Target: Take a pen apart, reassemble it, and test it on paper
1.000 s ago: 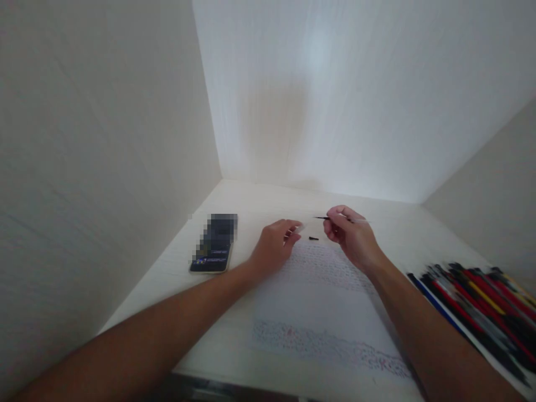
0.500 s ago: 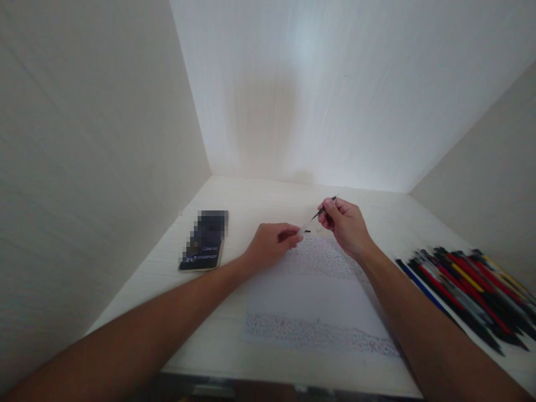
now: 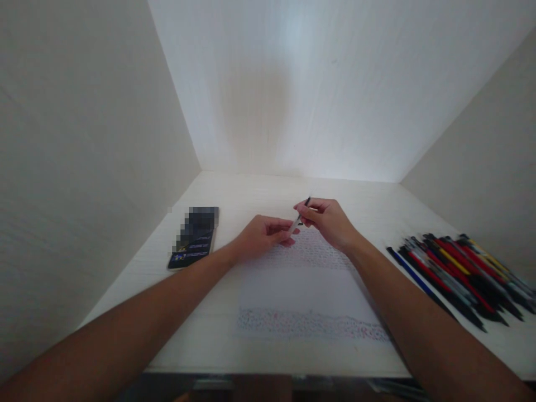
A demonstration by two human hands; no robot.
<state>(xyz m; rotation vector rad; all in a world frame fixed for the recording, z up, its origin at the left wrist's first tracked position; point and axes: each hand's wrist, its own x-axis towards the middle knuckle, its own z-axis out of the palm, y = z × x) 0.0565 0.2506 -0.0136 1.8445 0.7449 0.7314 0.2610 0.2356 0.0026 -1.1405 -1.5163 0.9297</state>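
Observation:
My left hand and my right hand meet over the far end of a written sheet of paper on a white desk. Both pinch a thin pen part: the right fingers grip its dark upper end, which sticks up and away, and the left fingertips close on the pale lower piece. A tiny dark bit lies on the paper just under the two hands.
A phone lies on the desk at the left. A pile of several black, red, blue and yellow pens sits at the right. White walls close the desk in on three sides.
My right hand has swung the dark pen part from level to tilted upward and brought it to my left hand, so the two hands now touch. The view has tipped slightly down.

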